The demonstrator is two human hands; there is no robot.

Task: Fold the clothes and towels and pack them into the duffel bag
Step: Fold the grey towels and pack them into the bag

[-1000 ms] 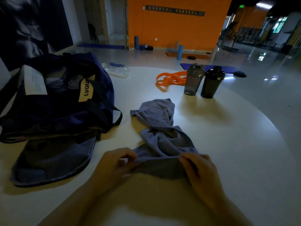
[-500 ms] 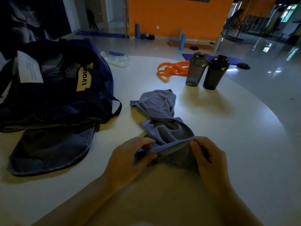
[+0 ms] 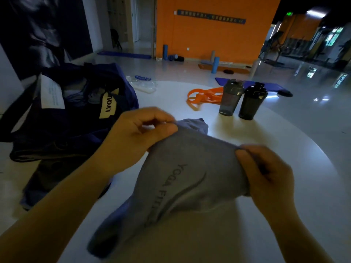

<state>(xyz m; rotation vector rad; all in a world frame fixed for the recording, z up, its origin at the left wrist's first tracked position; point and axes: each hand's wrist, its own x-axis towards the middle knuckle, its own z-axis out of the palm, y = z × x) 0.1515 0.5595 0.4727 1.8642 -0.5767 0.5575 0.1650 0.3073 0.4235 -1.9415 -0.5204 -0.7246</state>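
While each grip pinched a corner of the shirt (image 3: 191, 168), left hand (image 3: 140, 137) at ten o'clock, right hand (image 3: 264, 173) at three, pulling it taut before laying it on the surface (image 3: 266, 141) seemed wise.

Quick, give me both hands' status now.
Left hand: pinching the grey shirt at its top edge.
Right hand: gripping the shirt's other corner.

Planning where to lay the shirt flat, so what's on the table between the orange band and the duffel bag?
In the head view, a clear plastic pouch lies between the orange band and the duffel bag, close to the bag; the rest is bare white table.
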